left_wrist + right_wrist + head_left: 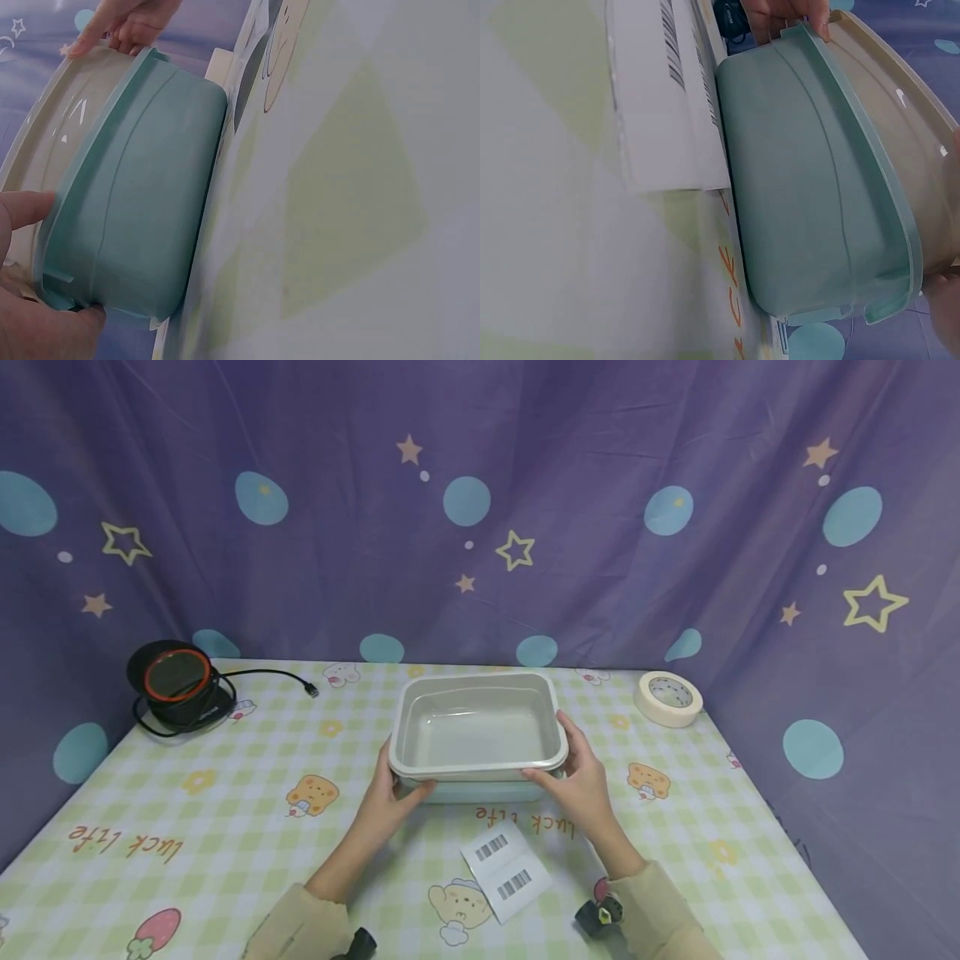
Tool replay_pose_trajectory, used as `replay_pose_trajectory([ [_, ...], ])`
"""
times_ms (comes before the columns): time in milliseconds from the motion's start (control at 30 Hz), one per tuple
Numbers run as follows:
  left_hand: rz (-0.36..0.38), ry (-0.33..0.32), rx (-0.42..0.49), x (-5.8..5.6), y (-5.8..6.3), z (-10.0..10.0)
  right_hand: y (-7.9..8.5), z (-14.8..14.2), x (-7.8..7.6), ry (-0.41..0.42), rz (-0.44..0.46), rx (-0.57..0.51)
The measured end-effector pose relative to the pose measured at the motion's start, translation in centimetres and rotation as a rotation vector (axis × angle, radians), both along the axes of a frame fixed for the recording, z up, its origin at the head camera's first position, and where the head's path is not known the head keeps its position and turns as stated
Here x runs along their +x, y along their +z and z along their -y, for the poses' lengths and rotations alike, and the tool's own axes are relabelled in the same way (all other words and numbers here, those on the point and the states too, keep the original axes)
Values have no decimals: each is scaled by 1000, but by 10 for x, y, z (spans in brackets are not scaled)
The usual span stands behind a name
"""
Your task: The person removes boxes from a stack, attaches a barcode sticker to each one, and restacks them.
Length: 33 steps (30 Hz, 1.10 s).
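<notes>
A light grey rectangular tub sits inside a teal tub on the table, its rim standing above the teal one. My left hand grips the teal tub at its left end, thumb along the front rim and fingers round the side. At the right end my right hand holds the grey tub by its rim, thumb at the front corner. In the left wrist view the grey wall shows between the two rims. The inside of the grey tub holds nothing.
A white sheet with barcodes lies in front of the tubs. At the back left is a black device with an orange ring and a cable. A roll of cream tape lies at the back right. A patterned curtain hangs behind.
</notes>
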State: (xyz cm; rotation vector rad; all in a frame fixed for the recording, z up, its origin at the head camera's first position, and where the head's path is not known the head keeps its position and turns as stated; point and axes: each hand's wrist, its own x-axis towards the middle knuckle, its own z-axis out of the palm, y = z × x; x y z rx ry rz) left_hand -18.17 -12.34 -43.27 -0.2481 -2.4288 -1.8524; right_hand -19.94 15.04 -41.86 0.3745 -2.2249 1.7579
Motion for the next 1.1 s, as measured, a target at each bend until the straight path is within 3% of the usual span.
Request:
replay_pose_trajectory([
  [667, 40, 1, -27, -6, -2, 5, 15, -9, 0, -59, 2, -185],
  [900, 44, -4, -26, -5, -2, 4, 22, -21, 1, -90, -2, -205],
  [1100, 58, -22, -89, -5, 0, 3, 29, -43, -3, -125, -38, -251],
])
